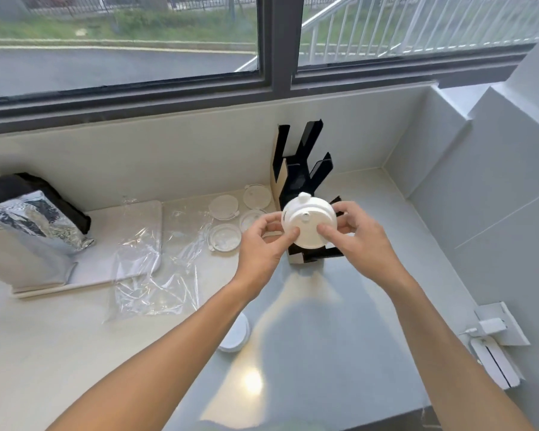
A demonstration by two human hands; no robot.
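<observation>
A round white lidded cup [308,219] is held in the air above the counter, its lid facing me. My left hand [263,241] grips its left rim, thumb pressed on the lid. On the cup's right side my right hand [360,234] holds it, with the thumb on the lid and the fingers curled behind. Directly behind the cup stands a black and white cardboard cup carrier [304,175] with tall dividers. Several white lids [223,206] lie on the counter to the left of my hands.
Crumpled clear plastic wrap [156,269] lies over a white tray [137,231]. A foil-lined bag [35,222] stands at the far left. A stack of white lids [235,335] sits under my left forearm. White cardboard pieces [495,340] lie at the right edge.
</observation>
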